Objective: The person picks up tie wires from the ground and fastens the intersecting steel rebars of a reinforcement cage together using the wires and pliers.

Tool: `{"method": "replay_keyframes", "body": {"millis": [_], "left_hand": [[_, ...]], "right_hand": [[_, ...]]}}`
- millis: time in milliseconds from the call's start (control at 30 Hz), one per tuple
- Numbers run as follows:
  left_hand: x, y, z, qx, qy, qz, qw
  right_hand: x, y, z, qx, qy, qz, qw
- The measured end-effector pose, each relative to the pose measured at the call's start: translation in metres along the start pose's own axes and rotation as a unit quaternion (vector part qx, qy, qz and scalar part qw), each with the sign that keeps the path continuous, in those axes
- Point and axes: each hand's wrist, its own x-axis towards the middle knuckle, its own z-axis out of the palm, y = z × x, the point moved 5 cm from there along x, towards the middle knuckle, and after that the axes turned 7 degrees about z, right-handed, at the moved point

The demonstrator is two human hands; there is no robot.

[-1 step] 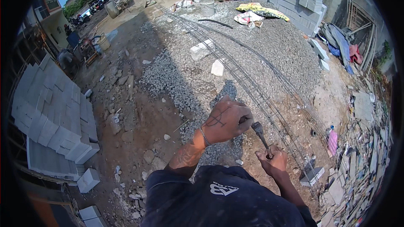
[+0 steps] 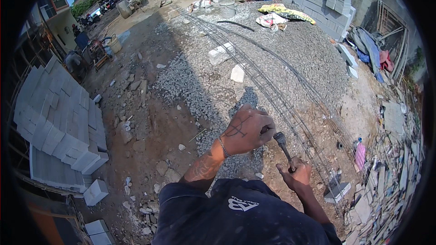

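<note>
My right hand [image 2: 297, 174] is closed around the handle of a dark metal tool [image 2: 284, 147], which has a blocky, rounded head and a narrow shaft; its exact kind is unclear. The tool slants up and left, its head close to the fingers of my left hand [image 2: 247, 129]. That left hand has its fingers curled inward, with a dark spot between thumb and fingers. Whatever it may hold is hidden. Both hands are in the air over gravel, to the left of a long steel rebar cage [image 2: 268, 84] lying on the ground.
A gravel heap [image 2: 299, 41] spreads ahead, with white block pieces [image 2: 237, 73] on it. Light grey blocks are stacked at left [image 2: 59, 122] and far right [image 2: 313, 0]. Broken tile rubble [image 2: 386, 177] covers the right side. A pink bottle-like object [image 2: 359, 155] stands beside the cage.
The view has shifted slightly, so the surroundings appear a little farther right. My hands and the tool keep nearly the same pose.
</note>
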Motion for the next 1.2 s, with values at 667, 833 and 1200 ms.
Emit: {"method": "replay_keyframes", "body": {"millis": [667, 833, 1200], "left_hand": [[-0.024, -0.032, 0.036, 0.176, 0.083, 0.004, 0.981], [-0.019, -0.049, 0.039, 0.041, 0.053, -0.075, 0.995], [-0.03, -0.053, 0.034, -0.456, 0.096, -0.161, 0.87]], "right_hand": [[0.04, 0.012, 0.056, 0.087, -0.17, 0.104, 0.976], [0.031, 0.015, 0.056, 0.076, -0.197, 0.126, 0.969], [0.014, -0.026, 0.039, 0.181, -0.185, 0.058, 0.964]]}}
